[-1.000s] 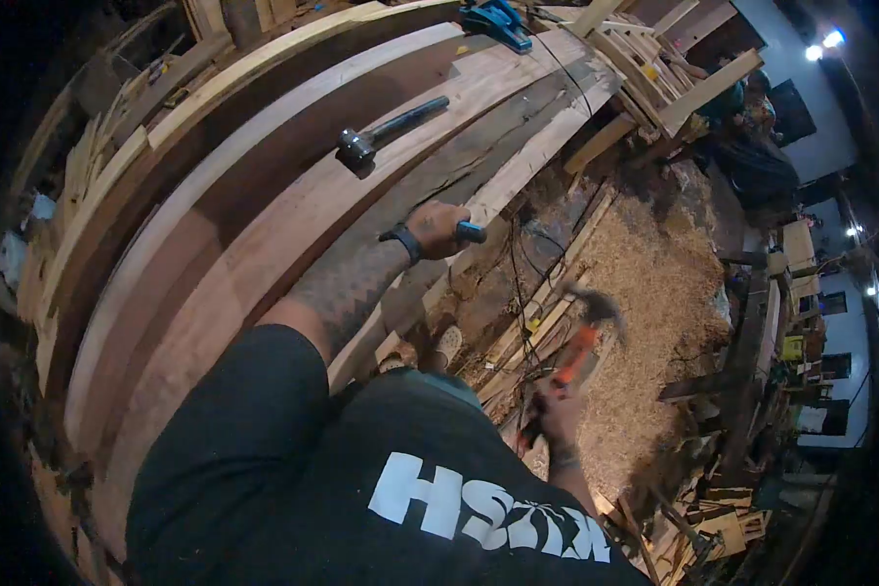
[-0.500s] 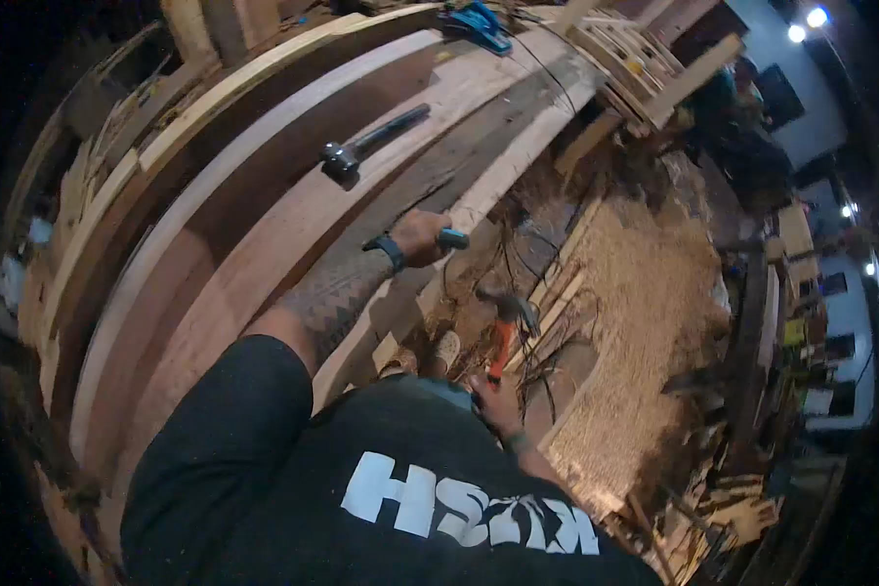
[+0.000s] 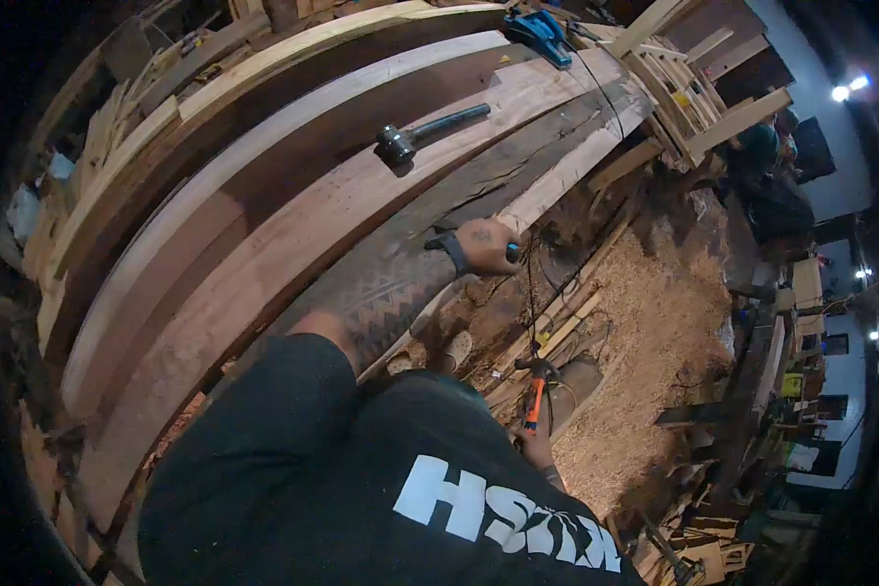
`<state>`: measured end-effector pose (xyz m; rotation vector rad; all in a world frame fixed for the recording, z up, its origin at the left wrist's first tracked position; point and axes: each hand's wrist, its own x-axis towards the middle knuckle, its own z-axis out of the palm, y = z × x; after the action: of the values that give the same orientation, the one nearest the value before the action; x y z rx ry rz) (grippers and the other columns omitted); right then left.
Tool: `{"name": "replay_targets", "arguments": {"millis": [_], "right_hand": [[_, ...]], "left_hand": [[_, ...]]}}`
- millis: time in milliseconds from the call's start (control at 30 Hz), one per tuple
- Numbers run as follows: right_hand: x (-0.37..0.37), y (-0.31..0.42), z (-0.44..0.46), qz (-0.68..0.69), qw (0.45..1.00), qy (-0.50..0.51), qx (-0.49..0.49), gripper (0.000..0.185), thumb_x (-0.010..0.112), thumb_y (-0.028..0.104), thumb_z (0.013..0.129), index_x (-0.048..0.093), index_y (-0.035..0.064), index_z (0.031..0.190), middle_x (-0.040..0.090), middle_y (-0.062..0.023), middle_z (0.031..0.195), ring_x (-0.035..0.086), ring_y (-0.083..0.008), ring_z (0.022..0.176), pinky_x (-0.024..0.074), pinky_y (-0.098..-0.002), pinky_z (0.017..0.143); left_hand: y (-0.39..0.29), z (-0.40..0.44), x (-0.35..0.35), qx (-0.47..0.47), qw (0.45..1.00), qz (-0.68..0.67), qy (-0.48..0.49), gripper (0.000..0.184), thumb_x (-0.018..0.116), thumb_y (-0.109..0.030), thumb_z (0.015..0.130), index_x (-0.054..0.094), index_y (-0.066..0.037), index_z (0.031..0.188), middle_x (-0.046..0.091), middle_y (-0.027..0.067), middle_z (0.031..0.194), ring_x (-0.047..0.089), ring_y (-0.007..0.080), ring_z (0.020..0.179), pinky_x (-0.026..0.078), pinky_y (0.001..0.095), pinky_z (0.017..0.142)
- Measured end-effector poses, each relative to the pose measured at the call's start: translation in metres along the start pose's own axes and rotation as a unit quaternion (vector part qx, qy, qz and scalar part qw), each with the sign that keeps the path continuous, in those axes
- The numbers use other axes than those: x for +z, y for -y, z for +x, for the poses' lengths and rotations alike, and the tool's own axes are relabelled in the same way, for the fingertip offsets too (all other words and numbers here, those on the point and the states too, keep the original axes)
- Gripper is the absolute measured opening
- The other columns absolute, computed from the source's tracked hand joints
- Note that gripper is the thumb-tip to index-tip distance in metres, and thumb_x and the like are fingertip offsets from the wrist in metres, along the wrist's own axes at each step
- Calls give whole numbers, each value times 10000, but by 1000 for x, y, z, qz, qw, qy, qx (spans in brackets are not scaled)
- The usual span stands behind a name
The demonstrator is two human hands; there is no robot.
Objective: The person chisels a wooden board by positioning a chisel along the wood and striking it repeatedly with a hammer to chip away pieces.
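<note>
My left hand (image 3: 488, 246) is closed round a tool with a teal-ended handle (image 3: 512, 252). Only the handle's end shows, so its kind is unclear. This hand is at the edge of a cracked grey-brown timber (image 3: 479, 190). Lower down, at my right side, my right hand (image 3: 534, 447) grips a claw hammer (image 3: 535, 402) by its orange handle, with the dark head up and away from me. Part of that hand is hidden behind my black shirt. A heavy dark-headed hammer (image 3: 397, 146) lies on the pale curved plank (image 3: 342, 210) beyond my left hand.
Several long curved planks run side by side on the left. A blue power planer (image 3: 542, 37) with a black cord sits at their far end. Wood shavings (image 3: 645, 361) cover the floor at right, near loose sticks and cables. A person (image 3: 767, 161) is in the background.
The view has shifted, so the planks sit further right. My right hand has lowered the claw hammer toward my side. My left hand has turned slightly, still round the teal-ended handle.
</note>
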<state>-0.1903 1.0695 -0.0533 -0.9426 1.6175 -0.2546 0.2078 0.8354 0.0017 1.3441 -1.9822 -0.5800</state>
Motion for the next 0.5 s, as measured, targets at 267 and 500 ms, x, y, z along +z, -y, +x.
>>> {"name": "replay_targets", "arguments": {"millis": [267,500], "right_hand": [[-26,-52,21,-200,977,3,-74,292,763,275,851,620,25,805,604,-81,633,581,-208,584,461,-396,570],[-20,-22,11,-233,971,-13,-44,309,723,308,872,667,7,831,640,-105,651,623,-224,569,473,-405,551]], "left_hand": [[-31,18,-49,-47,965,8,257,619,695,-645,814,706,-29,867,683,184,811,668,358,773,509,457,726],[-26,36,-8,73,941,37,328,534,691,-609,820,733,-80,881,709,148,794,695,321,803,531,455,724]]}}
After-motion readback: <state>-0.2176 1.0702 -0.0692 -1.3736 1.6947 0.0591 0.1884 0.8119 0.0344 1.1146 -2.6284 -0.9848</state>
